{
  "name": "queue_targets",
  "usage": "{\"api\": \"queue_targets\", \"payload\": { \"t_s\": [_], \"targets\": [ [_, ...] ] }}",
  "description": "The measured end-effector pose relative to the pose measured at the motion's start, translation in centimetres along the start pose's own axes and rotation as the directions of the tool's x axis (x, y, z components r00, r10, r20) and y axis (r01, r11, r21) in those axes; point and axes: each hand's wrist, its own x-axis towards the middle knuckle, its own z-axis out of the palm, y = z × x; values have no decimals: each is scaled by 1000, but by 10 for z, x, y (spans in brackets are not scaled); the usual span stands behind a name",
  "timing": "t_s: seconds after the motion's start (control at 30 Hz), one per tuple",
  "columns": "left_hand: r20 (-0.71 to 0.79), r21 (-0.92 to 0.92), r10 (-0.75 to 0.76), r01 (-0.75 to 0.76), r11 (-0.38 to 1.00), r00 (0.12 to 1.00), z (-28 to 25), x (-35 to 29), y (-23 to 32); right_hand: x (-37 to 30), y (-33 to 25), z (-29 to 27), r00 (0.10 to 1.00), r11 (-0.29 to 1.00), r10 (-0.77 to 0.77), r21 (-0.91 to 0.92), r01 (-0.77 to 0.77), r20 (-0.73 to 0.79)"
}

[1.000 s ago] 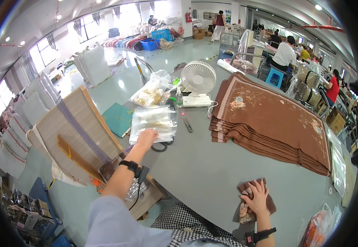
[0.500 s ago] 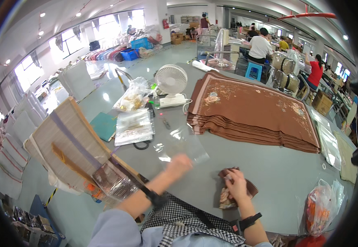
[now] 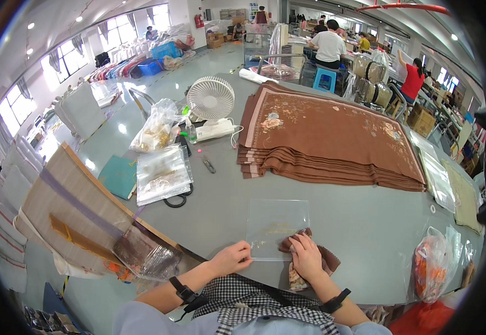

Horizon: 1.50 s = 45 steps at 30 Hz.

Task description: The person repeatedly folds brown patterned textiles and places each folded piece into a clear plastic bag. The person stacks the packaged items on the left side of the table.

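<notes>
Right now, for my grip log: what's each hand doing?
Left hand: closed, pinching the clear, flat plastic bag near its lower left corner.
Right hand: bent over the folded brown floral cloth; gripping or merely resting, can't tell.

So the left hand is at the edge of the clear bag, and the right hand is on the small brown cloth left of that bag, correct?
Not quite. The head view shows the small brown cloth at the clear bag's right side, not left of it. The left hand is at the bag's edge and the right hand is on the cloth.
</notes>
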Motion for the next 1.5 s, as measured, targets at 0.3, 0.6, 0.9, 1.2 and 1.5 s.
{"api": "queue_targets", "payload": {
  "t_s": [0.3,0.6,0.9,1.2,1.5],
  "targets": [
    [222,78,-55,38,996,973,16,60,3,-2,-42,-9,975,942,-219,265,206,19],
    [-202,326,-151,212,921,968,41,25,26,-7,-19,-16,980,990,44,124,-69,192],
    [-333,316,-10,121,941,943,41,30,27,8,-20,-1,973,970,-202,158,183,112],
    [-369,227,-80,173,958,926,54,55,25,24,5,3,941,970,-240,12,244,240],
    [-247,-77,-64,46,996,967,55,48,21,52,-17,24,936,987,-156,4,163,315]
  ]
}}
